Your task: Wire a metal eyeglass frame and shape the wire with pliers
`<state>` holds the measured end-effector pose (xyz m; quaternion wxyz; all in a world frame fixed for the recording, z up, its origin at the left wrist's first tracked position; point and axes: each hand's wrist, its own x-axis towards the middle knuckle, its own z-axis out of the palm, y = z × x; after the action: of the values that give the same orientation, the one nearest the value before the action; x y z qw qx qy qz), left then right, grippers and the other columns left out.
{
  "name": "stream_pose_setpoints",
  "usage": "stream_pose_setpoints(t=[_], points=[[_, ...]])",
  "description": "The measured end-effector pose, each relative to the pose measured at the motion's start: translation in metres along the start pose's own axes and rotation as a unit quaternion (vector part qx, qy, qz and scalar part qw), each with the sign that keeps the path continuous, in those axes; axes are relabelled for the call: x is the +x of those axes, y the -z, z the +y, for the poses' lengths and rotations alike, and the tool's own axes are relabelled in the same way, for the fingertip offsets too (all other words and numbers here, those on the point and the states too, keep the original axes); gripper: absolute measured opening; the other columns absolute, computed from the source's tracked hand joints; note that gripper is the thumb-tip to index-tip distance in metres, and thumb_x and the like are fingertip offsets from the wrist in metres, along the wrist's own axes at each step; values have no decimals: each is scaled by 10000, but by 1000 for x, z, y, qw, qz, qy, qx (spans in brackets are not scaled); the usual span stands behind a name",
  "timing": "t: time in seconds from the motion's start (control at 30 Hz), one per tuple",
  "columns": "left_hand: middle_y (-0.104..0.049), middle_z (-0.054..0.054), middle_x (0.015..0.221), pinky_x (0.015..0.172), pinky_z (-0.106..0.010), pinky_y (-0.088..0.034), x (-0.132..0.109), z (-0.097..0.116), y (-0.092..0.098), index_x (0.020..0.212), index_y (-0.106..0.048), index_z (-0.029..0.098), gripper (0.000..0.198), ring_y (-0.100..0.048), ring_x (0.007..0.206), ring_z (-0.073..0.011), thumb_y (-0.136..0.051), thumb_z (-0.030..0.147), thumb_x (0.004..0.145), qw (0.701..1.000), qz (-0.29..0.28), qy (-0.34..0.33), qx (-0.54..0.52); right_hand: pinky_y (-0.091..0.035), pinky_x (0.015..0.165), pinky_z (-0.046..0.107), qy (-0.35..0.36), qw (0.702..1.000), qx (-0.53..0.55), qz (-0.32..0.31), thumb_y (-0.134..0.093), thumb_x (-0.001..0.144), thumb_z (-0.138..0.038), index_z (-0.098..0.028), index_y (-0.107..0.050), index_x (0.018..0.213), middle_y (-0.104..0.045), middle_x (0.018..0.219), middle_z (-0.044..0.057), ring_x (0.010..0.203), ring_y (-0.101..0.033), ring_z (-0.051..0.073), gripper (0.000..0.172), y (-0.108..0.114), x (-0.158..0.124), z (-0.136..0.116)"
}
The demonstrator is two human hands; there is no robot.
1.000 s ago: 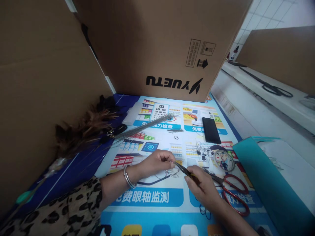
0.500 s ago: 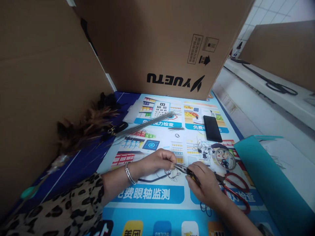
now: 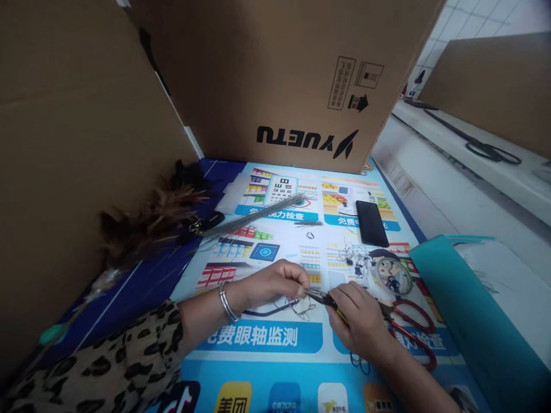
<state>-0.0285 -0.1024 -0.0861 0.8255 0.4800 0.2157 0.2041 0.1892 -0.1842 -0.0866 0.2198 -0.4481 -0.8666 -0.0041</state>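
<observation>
My right hand (image 3: 359, 318) is wrapped round a pair of needle-nose pliers (image 3: 321, 296) with dark and yellow handles, their jaws pointing left. At the jaw tips my left hand (image 3: 286, 281) is closed in a pinch on what looks like a thin wire, mostly hidden by the fingertips. Just below, a loose tangle of bent wire pieces (image 3: 305, 310) lies on the printed table cover. Partly behind my right forearm rest red-handled scissors (image 3: 415, 317). Small dark wire loops (image 3: 360, 363) lie below my right hand.
Beyond the hands lies a bundle of straight wires (image 3: 258, 215). To the right are a black phone (image 3: 372, 223), a tape roll (image 3: 394, 276), tangled wire (image 3: 355, 258) and a teal box (image 3: 469, 310). Brown feathers (image 3: 146, 223) lie left. Cardboard (image 3: 275, 74) walls the back.
My right hand and the pliers have shifted and turned very slightly at the left fingertips. My left hand keeps its pinch, and the things on the table lie as before.
</observation>
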Motion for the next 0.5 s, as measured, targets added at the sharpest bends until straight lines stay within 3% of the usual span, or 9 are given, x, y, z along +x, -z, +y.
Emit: stream_pose_setpoints(t=[0.5], points=[[-531, 10, 545, 516, -205, -324, -2, 0, -5, 698, -638, 87, 110, -426, 498, -69, -685, 183, 675, 1000, 0, -25, -15, -454, 707, 402, 23, 998, -55, 36, -541, 800, -186, -95, -530, 1039, -575, 881, 127, 834, -513, 252, 256, -2, -3, -4]])
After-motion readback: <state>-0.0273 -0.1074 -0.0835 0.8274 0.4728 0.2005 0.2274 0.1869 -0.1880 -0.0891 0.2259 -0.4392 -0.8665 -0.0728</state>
